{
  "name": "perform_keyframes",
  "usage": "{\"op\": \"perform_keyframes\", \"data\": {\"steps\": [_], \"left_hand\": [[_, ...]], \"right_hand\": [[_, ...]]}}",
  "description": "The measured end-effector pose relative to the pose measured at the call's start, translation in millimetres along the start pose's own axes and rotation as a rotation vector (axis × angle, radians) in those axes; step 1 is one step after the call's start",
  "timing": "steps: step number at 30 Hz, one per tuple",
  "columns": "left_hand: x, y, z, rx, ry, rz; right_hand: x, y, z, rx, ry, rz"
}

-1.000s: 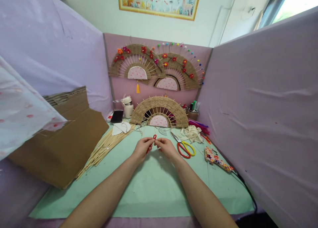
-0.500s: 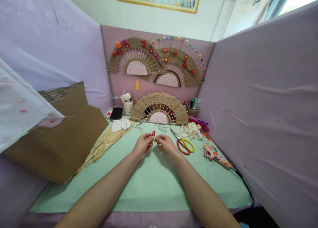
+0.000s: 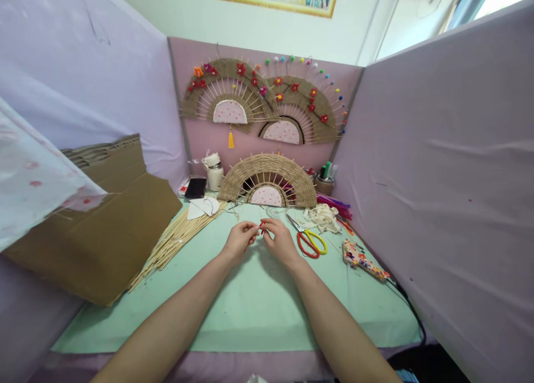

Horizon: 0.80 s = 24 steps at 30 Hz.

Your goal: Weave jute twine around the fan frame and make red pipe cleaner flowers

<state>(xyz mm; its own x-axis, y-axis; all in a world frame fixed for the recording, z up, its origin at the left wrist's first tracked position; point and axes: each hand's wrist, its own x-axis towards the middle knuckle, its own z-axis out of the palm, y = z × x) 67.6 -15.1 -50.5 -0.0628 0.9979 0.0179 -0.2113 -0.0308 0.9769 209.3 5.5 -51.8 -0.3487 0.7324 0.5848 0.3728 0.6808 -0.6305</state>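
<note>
My left hand (image 3: 241,239) and my right hand (image 3: 278,240) meet above the middle of the green table, fingertips almost touching. Between them is a thin bent red pipe cleaner (image 3: 262,227), mostly covered by the fingers. Thumb and fingers of the left hand pinch it from one side; those of the right hand close on it from the other. Just beyond stands a woven half-round fan (image 3: 267,163) with a pink spotted centre. Scissors (image 3: 308,244) with one red and one yellow handle lie open to the right of my right hand.
Thin sticks (image 3: 179,244) and white paper pieces (image 3: 203,207) lie left, beside a large cardboard sheet (image 3: 100,244). To the right are cream cord (image 3: 323,218), purple pipe cleaners (image 3: 336,206) and a flowered glue gun (image 3: 364,259) with a black cable. A phone (image 3: 196,188) and bottle (image 3: 214,172) stand behind.
The red loop that stuck up from my left hand is now mostly hidden. My right hand has come in to the left and closed on the pipe cleaner. The view has shifted slightly.
</note>
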Motion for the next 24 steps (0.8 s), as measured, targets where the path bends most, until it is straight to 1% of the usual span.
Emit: {"op": "perform_keyframes", "data": {"steps": [2, 6, 10, 16, 21, 24], "left_hand": [[0.2, 0.4, -0.3, -0.011, 0.003, 0.005], [0.6, -1.0, -0.9, -0.045, -0.010, 0.006], [0.6, -3.7, -0.8, -0.104, -0.057, -0.046], [0.4, -2.0, -1.1, -0.196, -0.071, -0.137], [-0.4, 0.3, -0.6, -0.256, 0.003, -0.170], [-0.2, 0.4, -0.6, -0.272, 0.030, -0.179]], "right_hand": [[-0.1, 1.4, 2.0, 0.028, -0.017, 0.036], [-0.3, -1.0, 4.3, 0.127, 0.020, 0.125], [0.0, -7.0, 4.6, 0.214, 0.030, 0.208], [1.2, -14.8, 4.7, 0.341, 0.012, 0.313], [1.9, -13.9, 5.1, 0.433, -0.018, 0.388], [2.0, -10.1, 6.8, 0.531, -0.037, 0.469]]}}
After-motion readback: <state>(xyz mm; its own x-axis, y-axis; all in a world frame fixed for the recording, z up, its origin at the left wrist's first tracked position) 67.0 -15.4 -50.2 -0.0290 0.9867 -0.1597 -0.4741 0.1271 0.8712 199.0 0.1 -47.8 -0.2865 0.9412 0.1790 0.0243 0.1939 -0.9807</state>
